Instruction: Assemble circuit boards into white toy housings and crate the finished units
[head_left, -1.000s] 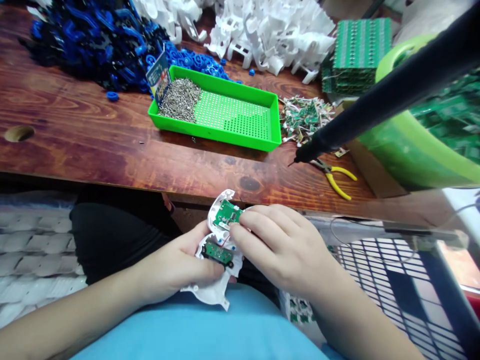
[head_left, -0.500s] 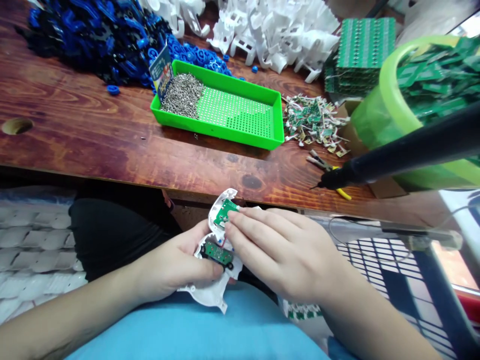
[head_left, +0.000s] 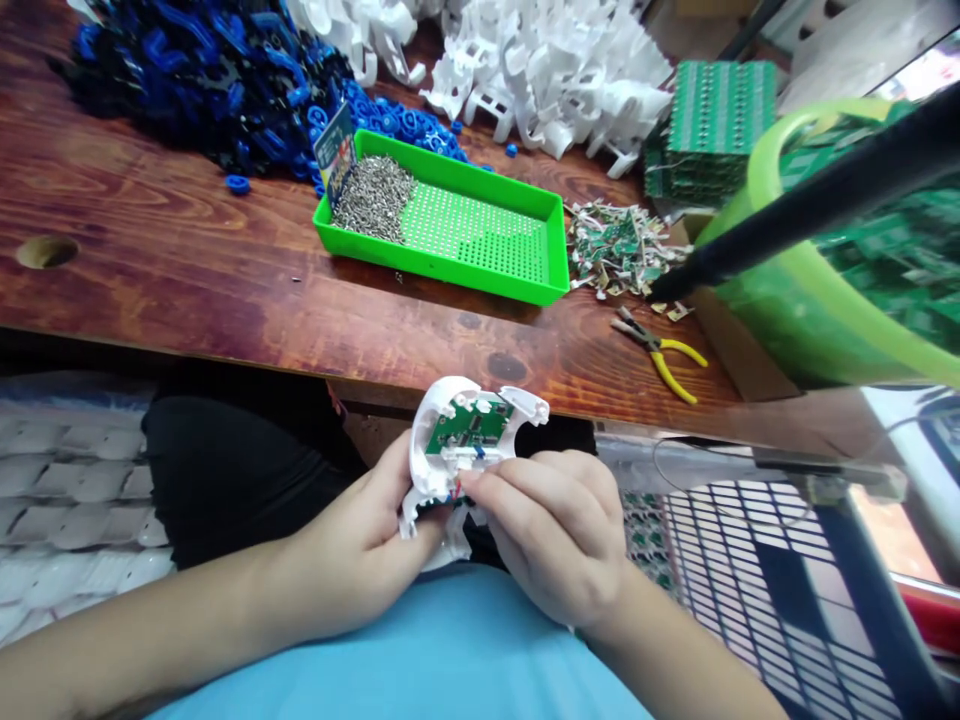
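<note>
Seated at a wooden counter, a worker is holding a white plastic shell above the lap, just off the counter's near edge, with a green circuit board lying inside it. The left hand is curling partly closed around the shell's left side and is bearing it. The right hand is bending its fingers inward, the thumb and forefinger drawn nearly together at the lower edge of the board, beside a thin red wire; whether they are pinching the wire or only touching the plastic, one cannot tell.

By appearances, the step in hand is the close handling of wiring and board within the shell. The next move seems to be calling for a steady left-hand hold and light fingertip work on the right, keeping the wire slack and clear of the shell's edges.

On the counter beyond, a green tray is holding small metal screws at its left end. Yellow-handled pliers are lying to the right, and a black shaft is slanting in above them.
</note>
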